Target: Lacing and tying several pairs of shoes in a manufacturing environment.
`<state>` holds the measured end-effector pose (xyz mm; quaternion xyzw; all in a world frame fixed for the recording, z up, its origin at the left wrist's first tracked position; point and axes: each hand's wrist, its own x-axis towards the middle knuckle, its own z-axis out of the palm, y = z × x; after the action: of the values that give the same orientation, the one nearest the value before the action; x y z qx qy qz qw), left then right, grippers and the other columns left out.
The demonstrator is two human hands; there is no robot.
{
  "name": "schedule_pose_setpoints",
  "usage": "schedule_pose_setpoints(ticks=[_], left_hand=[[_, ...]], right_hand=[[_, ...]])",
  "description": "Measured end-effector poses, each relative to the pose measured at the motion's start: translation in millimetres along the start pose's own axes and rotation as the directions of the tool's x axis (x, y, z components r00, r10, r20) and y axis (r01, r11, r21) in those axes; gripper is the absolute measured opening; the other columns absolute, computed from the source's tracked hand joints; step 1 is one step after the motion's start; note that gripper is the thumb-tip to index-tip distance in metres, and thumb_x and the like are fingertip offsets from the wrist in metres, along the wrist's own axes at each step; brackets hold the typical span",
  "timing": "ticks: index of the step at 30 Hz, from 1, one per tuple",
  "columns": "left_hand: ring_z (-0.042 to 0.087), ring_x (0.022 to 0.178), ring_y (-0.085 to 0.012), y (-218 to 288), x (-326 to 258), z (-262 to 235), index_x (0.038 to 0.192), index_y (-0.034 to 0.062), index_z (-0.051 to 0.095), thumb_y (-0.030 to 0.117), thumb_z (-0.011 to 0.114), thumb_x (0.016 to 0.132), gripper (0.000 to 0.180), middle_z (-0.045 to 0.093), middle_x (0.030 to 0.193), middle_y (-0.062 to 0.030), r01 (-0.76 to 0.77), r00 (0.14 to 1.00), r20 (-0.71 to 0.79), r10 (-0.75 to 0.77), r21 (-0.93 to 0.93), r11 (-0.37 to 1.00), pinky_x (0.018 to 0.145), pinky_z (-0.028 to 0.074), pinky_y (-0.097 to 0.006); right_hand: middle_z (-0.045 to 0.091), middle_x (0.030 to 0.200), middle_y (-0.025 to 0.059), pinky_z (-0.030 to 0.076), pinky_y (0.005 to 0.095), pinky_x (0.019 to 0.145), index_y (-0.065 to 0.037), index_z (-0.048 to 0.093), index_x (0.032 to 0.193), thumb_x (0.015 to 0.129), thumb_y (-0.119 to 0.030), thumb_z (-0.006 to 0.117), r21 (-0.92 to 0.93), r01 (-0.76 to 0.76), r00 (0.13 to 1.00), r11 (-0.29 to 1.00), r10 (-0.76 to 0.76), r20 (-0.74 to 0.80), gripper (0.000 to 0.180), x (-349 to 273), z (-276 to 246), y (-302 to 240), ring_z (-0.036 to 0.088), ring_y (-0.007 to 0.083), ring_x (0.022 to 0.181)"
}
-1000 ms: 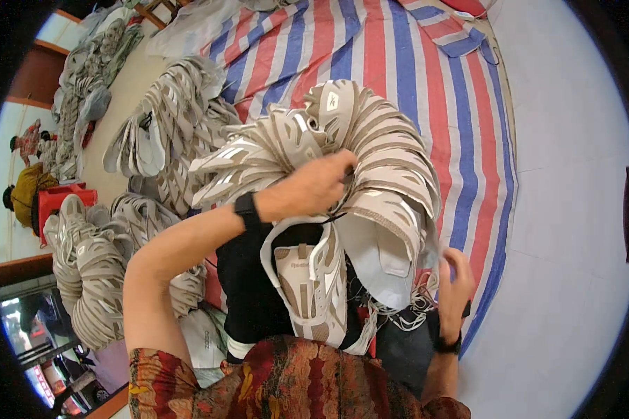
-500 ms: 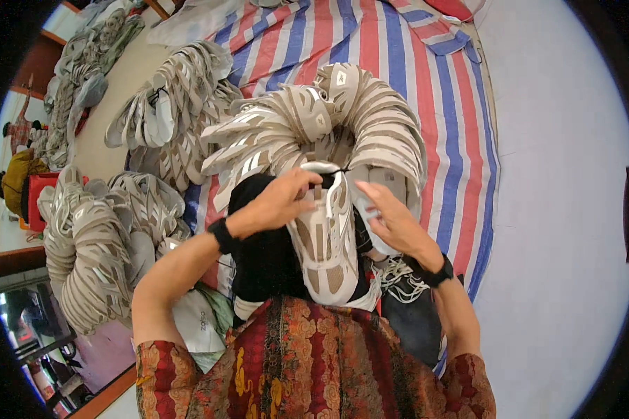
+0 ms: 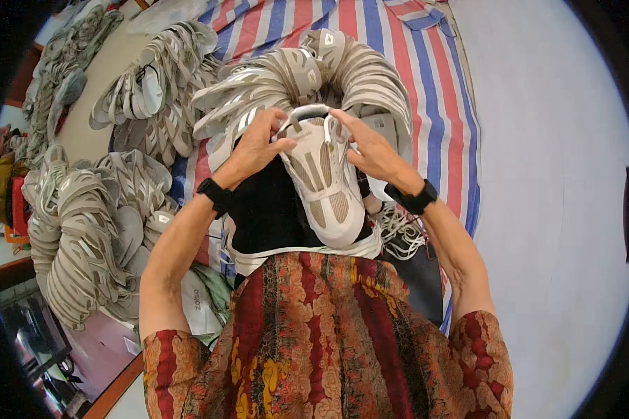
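Observation:
A beige and white shoe upper (image 3: 321,174) with tan mesh panels lies over my lap, its rounded toe towards me. My left hand (image 3: 258,148) grips the left side of its ankle opening between thumb and fingers. On the opposite side my right hand (image 3: 372,150) pinches the edge, close to a short white lace (image 3: 330,131) on the upper. Black cloth (image 3: 262,209) covers my lap underneath. Just beyond my hands, a curved row of nested shoe uppers (image 3: 377,80) stands on the striped sheet. A tangle of white laces (image 3: 402,234) sits right of the toe.
More nested uppers form piles at the left (image 3: 84,237) and far left (image 3: 164,77). A red, white and blue striped sheet (image 3: 426,105) spreads under the work. Pale floor (image 3: 538,209) runs along the right. A white bag (image 3: 197,307) lies by my left elbow.
Both hands have taken hold of the upper's opening, the right one closing in from beside it. The upper is raised and shifted away from my body. The whole view has tilted slightly.

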<state>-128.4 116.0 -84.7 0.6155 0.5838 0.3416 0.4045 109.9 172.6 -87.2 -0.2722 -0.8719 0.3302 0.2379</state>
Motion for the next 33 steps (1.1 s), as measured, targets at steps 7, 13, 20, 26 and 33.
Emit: schedule_pose_setpoints(ticks=[7, 13, 20, 26, 33], left_hand=[[0.05, 0.087, -0.0298, 73, -131, 57, 0.096, 0.0047, 0.053, 0.023, 0.065, 0.071, 0.034, 0.052, 0.092, -0.0118, -0.613, 0.763, 0.319, 0.562, 0.085, 0.785, 0.076, 0.041, -0.039], [0.05, 0.092, -0.0314, 58, -195, 87, 0.104, 0.0002, 0.05, 0.031, 0.049, 0.086, 0.036, 0.052, 0.093, -0.0136, -0.486, 0.672, 0.544, 0.503, -0.19, 0.853, 0.08, 0.041, -0.038], [0.058, 0.065, -0.0127, 73, -157, 48, 0.078, 0.0, 0.06, 0.011, 0.053, 0.084, 0.014, 0.06, 0.07, -0.0077, -0.172, 0.954, 0.21, 0.213, -0.2, 0.965, 0.061, 0.045, -0.025], [0.057, 0.074, -0.0138, 95, -119, 92, 0.094, -0.0023, 0.057, 0.01, 0.05, 0.085, 0.017, 0.06, 0.076, -0.0051, -0.435, 0.9, -0.047, 0.434, -0.191, 0.88, 0.069, 0.045, -0.026], [0.039, 0.05, -0.0034, 61, -168, 33, 0.092, 0.0016, 0.06, 0.021, 0.045, 0.091, 0.024, 0.047, 0.059, 0.0031, 0.236, 0.873, 0.488, 0.009, -0.439, 0.867, 0.042, 0.03, -0.018]], right_hand=[[0.055, 0.076, 0.0085, 0.044, 0.0295, 0.065, -0.002, 0.057, 0.078, 0.07, -0.006, 0.064, 0.034, -0.132, 0.984, 0.991, 0.127, 0.128, 0.011, -99, -3, -72, 0.056, 0.0215, 0.071], [0.053, 0.076, 0.0068, 0.043, 0.0311, 0.063, -0.003, 0.056, 0.082, 0.069, -0.006, 0.065, 0.033, -0.143, 0.987, 0.989, 0.14, 0.077, 0.016, -133, 13, -69, 0.055, 0.022, 0.071], [0.053, 0.074, 0.0081, 0.042, 0.0353, 0.066, -0.005, 0.053, 0.076, 0.067, -0.006, 0.062, -0.178, -0.002, 0.998, 0.984, 0.014, 0.067, 0.013, -142, 12, -77, 0.054, 0.0268, 0.072], [0.052, 0.066, 0.0097, 0.043, 0.0314, 0.056, -0.003, 0.051, 0.074, 0.066, -0.002, 0.059, 0.016, -0.06, 0.99, 0.998, 0.062, -0.129, 0.012, -137, 0, -117, 0.054, 0.0252, 0.061], [0.047, 0.061, -0.0002, 0.038, 0.0228, 0.054, -0.003, 0.052, 0.074, 0.074, 0.0, 0.051, -0.038, -0.391, 0.727, 0.92, 0.283, -0.625, 0.003, -144, -131, -24, 0.043, 0.0074, 0.059]])
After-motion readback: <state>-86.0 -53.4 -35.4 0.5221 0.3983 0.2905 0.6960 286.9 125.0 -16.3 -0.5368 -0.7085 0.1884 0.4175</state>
